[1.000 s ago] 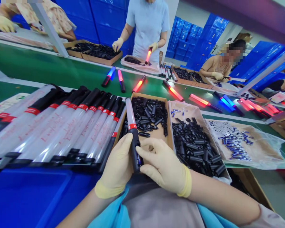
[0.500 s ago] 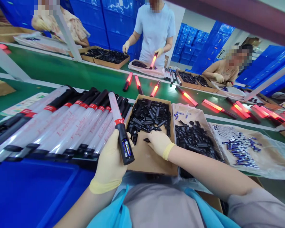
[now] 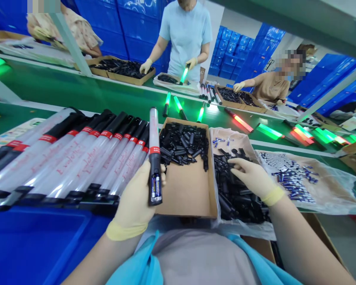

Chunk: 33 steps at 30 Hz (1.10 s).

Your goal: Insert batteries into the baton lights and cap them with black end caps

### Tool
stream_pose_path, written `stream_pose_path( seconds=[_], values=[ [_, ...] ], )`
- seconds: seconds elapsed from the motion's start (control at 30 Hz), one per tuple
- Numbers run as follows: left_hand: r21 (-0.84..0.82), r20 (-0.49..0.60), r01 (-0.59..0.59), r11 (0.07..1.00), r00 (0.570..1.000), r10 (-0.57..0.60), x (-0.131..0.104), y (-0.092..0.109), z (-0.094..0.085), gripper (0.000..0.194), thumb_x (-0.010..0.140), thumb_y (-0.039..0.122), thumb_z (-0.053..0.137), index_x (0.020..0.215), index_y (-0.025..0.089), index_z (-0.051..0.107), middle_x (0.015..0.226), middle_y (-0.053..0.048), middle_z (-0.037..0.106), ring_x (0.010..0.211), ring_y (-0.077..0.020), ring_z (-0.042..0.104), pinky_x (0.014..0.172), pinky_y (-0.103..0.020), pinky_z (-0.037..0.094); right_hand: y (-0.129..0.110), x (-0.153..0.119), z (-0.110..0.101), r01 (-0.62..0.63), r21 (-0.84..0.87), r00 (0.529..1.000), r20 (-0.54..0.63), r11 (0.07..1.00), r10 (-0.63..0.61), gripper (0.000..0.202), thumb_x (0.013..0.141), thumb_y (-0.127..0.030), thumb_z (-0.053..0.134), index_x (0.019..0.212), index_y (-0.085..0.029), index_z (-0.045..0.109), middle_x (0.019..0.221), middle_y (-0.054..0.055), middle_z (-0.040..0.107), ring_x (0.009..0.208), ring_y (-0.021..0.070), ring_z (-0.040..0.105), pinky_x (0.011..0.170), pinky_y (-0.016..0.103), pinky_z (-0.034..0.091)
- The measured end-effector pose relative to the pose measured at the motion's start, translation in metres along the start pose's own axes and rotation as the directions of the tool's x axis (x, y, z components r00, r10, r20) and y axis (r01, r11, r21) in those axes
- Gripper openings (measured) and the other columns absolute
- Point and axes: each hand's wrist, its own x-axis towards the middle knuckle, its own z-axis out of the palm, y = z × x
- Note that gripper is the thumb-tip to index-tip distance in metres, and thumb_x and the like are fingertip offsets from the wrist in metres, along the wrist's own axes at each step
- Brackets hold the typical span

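Upright in my left hand (image 3: 139, 194) is a light stick (image 3: 154, 152) with a clear tube, a red band and a black handle; batteries show in its open compartment. My right hand (image 3: 250, 177) is over the lined box of black parts (image 3: 240, 198), its fingers apart and nothing visible between them. Between my hands sits a cardboard box (image 3: 190, 190), with small black pieces (image 3: 185, 142) heaped in its far half. To the right, batteries (image 3: 293, 180) lie on a plastic-lined tray (image 3: 335, 190).
Several light sticks (image 3: 86, 158) lie side by side at the left, above a blue bin (image 3: 32, 245). Glowing sticks (image 3: 269, 131) lie on the green belt (image 3: 118, 95). Across it, people (image 3: 185, 31) work at boxes. A slanted post (image 3: 71, 43) stands at the left.
My right hand has moved right, from the cardboard box to the lined box, and its fingers have opened. The held stick is more upright. Many glowing sticks turned from red to green.
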Motion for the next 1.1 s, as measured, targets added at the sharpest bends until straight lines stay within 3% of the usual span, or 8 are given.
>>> stream_pose_path(
  seconds=[0.1, 0.17, 0.27, 0.37, 0.57, 0.8, 0.93, 1.1],
  values=[
    [-0.069, -0.059, -0.042, 0.997, 0.998, 0.038, 0.004, 0.011, 0.005, 0.027, 0.098, 0.034, 0.054, 0.088, 0.013, 0.068, 0.079, -0.004, 0.064, 0.056, -0.0100, 0.058, 0.047, -0.017, 0.050, 0.000, 0.009, -0.005, 0.078, -0.335, 0.997, 0.020, 0.939, -0.076, 0.035, 0.094, -0.020, 0.056, 0.126, -0.015, 0.069, 0.117, 0.015, 0.068, 0.108, 0.0292, 0.063, 0.097, 0.042, 0.047],
    [-0.090, -0.076, -0.056, 0.994, 0.996, 0.049, 0.005, 0.017, 0.009, 0.028, 0.098, 0.034, 0.052, 0.086, 0.013, 0.067, 0.077, -0.003, 0.062, 0.054, -0.0098, 0.057, 0.045, -0.017, 0.050, -0.026, 0.019, 0.009, 0.333, -0.348, 0.943, 0.125, 0.876, -0.308, 0.034, 0.097, -0.016, 0.050, 0.126, -0.016, 0.068, 0.121, 0.013, 0.067, 0.114, 0.0271, 0.061, 0.100, 0.039, 0.046],
    [-0.091, -0.107, -0.088, 0.992, 0.991, 0.078, 0.000, 0.022, 0.015, 0.030, 0.100, 0.032, 0.048, 0.088, 0.013, 0.067, 0.076, -0.002, 0.062, 0.054, -0.0095, 0.057, 0.047, -0.018, 0.051, -0.084, 0.037, 0.052, 0.737, -0.211, 0.662, 0.413, 0.642, -0.625, 0.030, 0.099, -0.014, 0.047, 0.118, -0.016, 0.070, 0.118, 0.010, 0.067, 0.110, 0.0231, 0.061, 0.096, 0.034, 0.048],
    [-0.053, -0.141, -0.093, 0.994, 0.986, 0.085, -0.008, 0.024, 0.013, 0.031, 0.101, 0.031, 0.045, 0.090, 0.013, 0.067, 0.078, -0.004, 0.063, 0.056, -0.0100, 0.058, 0.049, -0.018, 0.052, -0.127, 0.048, 0.099, 0.833, -0.148, 0.528, 0.498, 0.533, -0.688, 0.025, 0.094, -0.008, 0.051, 0.110, -0.014, 0.071, 0.119, 0.011, 0.066, 0.108, 0.0236, 0.062, 0.091, 0.034, 0.049],
    [-0.072, -0.150, -0.085, 0.994, 0.986, 0.073, -0.015, 0.021, -0.005, 0.028, 0.097, 0.036, 0.054, 0.087, 0.013, 0.067, 0.074, -0.004, 0.063, 0.055, -0.0101, 0.058, 0.047, -0.017, 0.049, -0.127, 0.052, 0.123, 0.791, -0.096, 0.573, 0.463, 0.605, -0.676, 0.021, 0.092, -0.005, 0.052, 0.100, -0.008, 0.071, 0.110, 0.018, 0.068, 0.106, 0.0293, 0.064, 0.092, 0.042, 0.050],
    [0.088, 0.016, 0.071, 0.994, 0.997, -0.073, -0.014, -0.004, 0.007, 0.025, 0.092, 0.035, 0.059, 0.085, 0.013, 0.070, 0.067, -0.003, 0.062, 0.052, -0.0113, 0.054, 0.045, -0.019, 0.045, -0.097, 0.026, 0.048, 0.444, 0.311, 0.793, 0.300, 0.840, -0.531, 0.032, 0.102, -0.018, 0.043, 0.127, -0.016, 0.062, 0.115, 0.007, 0.070, 0.084, 0.0118, 0.069, 0.078, 0.027, 0.057],
    [0.333, 0.239, -0.173, 0.927, 0.966, 0.094, -0.013, -0.022, 0.015, 0.019, 0.080, 0.016, 0.068, 0.097, 0.018, 0.078, 0.103, -0.008, 0.075, 0.100, -0.0193, 0.068, 0.093, -0.024, 0.053, -0.093, 0.003, 0.017, 0.253, 0.712, 0.836, 0.179, 0.655, -0.519, 0.024, 0.091, -0.020, 0.062, 0.113, -0.016, 0.068, 0.112, 0.006, 0.070, 0.101, 0.0171, 0.068, 0.091, 0.032, 0.055],
    [0.531, 0.539, -0.522, 0.668, 0.816, 0.210, -0.009, -0.035, 0.009, 0.049, 0.079, 0.010, 0.064, 0.126, 0.020, 0.070, 0.140, -0.005, 0.063, 0.136, -0.0263, 0.052, 0.122, -0.041, 0.031, -0.099, -0.008, 0.018, 0.441, 0.600, 0.756, 0.153, 0.668, -0.636, 0.013, 0.090, -0.011, 0.062, 0.097, -0.018, 0.071, 0.100, 0.001, 0.073, 0.095, 0.0139, 0.067, 0.097, 0.029, 0.051]
  ],
)
